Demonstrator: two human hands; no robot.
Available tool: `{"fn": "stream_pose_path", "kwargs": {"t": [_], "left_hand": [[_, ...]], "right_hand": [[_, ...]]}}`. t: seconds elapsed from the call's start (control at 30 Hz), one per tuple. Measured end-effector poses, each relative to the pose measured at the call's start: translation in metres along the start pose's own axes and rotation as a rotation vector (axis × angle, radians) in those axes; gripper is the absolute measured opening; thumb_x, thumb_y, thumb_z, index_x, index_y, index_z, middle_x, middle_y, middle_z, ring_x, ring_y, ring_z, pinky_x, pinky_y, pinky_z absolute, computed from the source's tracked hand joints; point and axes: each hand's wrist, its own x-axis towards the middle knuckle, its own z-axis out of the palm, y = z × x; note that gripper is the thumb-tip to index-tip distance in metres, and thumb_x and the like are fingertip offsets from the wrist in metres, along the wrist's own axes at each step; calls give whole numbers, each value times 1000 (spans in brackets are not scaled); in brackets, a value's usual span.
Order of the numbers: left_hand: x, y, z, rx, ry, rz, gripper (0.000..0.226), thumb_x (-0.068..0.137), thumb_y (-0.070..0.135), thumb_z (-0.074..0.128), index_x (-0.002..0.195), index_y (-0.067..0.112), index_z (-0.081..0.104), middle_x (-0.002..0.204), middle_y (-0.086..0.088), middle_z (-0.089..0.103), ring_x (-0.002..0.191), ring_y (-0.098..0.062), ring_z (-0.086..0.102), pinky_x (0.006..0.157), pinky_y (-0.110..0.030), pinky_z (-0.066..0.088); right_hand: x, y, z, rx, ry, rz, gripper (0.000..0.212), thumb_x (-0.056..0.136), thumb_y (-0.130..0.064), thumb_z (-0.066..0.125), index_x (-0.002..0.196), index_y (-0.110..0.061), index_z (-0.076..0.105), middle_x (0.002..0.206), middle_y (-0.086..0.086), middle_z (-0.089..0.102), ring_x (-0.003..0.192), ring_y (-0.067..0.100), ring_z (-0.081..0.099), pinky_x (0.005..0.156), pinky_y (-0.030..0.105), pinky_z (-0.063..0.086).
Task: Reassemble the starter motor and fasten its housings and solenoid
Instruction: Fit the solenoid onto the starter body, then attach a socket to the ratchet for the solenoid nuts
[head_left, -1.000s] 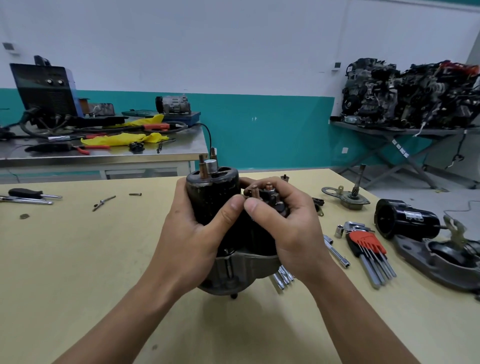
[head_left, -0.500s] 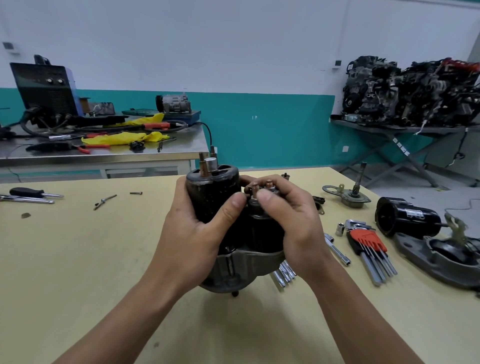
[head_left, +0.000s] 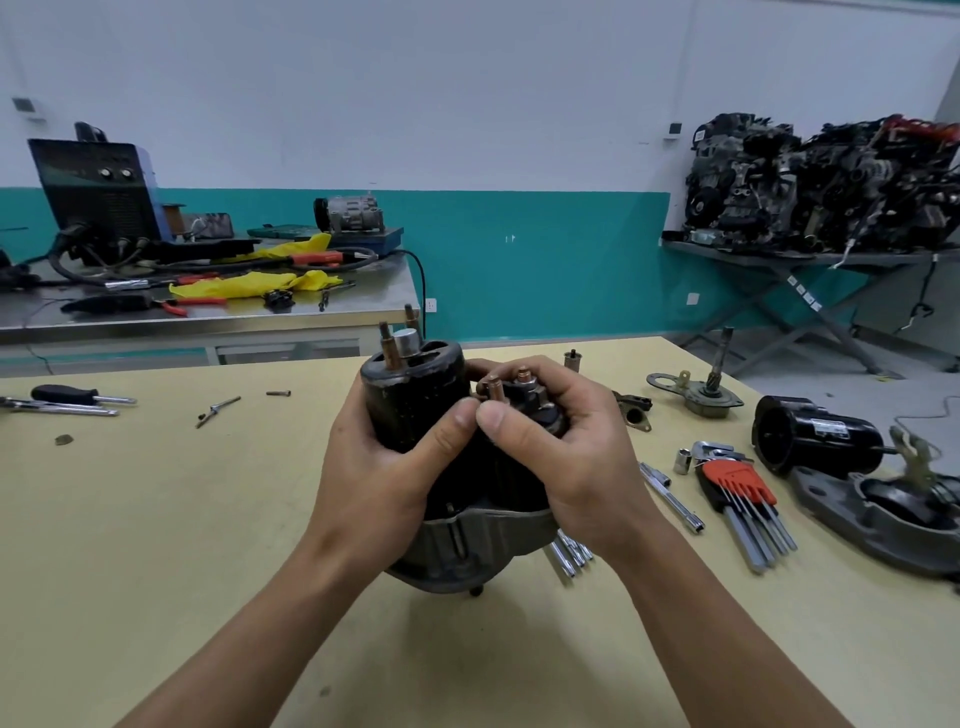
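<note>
The starter motor (head_left: 415, 400) stands upright at the middle of the table (head_left: 156, 519), barely moved in the past second, the solenoid (head_left: 535, 405) still against its right flank – seated, I judge, not yet bolted. My left hand (head_left: 374, 467) wraps the body, my right hand (head_left: 571, 457) curls round the solenoid, thumbs touching; hex keys (head_left: 737, 483) wait on the table's right.

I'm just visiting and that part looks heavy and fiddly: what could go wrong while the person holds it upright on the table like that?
The starter motor stands on its narrow grey housing, steadied only by the left hand and right hand; a loosened grip could tip it onto the metal rods beside it. The solenoid looks merely hand-held, so it may slip out of line. Both thumbs meet at the seam between the two and could get pinched.
</note>
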Motion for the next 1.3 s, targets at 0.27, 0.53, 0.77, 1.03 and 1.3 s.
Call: {"fn": "stream_pose_path", "kwargs": {"t": [0.27,0.53,0.77,1.03,1.3], "left_hand": [[14,14,-56,444,127,34,49,64,54,87,103,33,66,94,17,72,87,-1,69,65,-16,55],[28,32,-137,931,264,-37,47,52,79,73,89,56,55,83,23,61,73,1,57,53,-20,40],[31,11,-160,1184,241,-238,68,56,79,75,110,41,59,82,12,59,75,-18,59,65,-38,54],[33,-1,-152,1248,142,-250,62,63,71,77,113,42,57,94,7,65,85,-23,61,73,-41,55],[60,-2,-154,1066,-221,-324,63,56,64,82,109,42,57,94,13,64,84,-10,61,73,-37,52]], "right_hand": [[9,10,-10,-84,222,159,50,95,-57,36,111,-21,68,111,-5,74,104,10,69,80,29,56],[18,33,-38,-396,510,271,33,100,-33,54,78,-18,72,75,-3,74,74,8,68,64,22,46],[18,49,-36,-578,426,309,17,93,-27,62,81,-22,75,72,-8,71,75,8,67,67,25,50],[23,57,-72,-594,648,340,25,93,-18,53,74,-21,70,64,-8,70,47,-1,54,50,22,46],[39,67,-87,-1207,70,704,25,85,-14,59,104,-19,74,104,2,71,90,22,66,84,39,59]]}}
